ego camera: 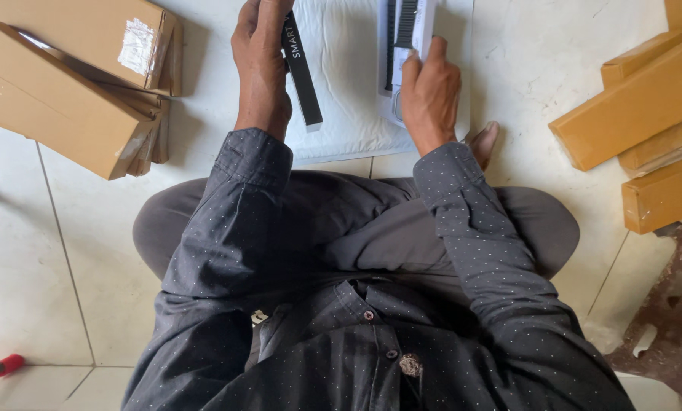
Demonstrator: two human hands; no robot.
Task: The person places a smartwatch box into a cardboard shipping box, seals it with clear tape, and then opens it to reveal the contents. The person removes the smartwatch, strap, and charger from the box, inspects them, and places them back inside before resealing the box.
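A: Head view. We see the left hand [261, 65] at 11 o'clock, fingers wrapped shut around a long narrow black box [301, 72]. The box slants down toward 12 o'clock, its lower end over the white padded mailer [341, 114].

B: Right hand?

A: The right hand [430, 91] sits at 1 o'clock, fingers pressed down flat on a white tray [409, 46] that holds a black strap [406, 23]. We can't tell if it pinches the tray or only pushes on it. The tray lies on the mailer, near the black box but apart from it.

B: Surroundings?

A: A stack of brown cardboard boxes [74, 84] lies at 10 o'clock and brown wrapped parcels [638, 106] at 2 o'clock, all on the tiled floor [28, 289]. A red handle [6, 367] shows at 8 o'clock.
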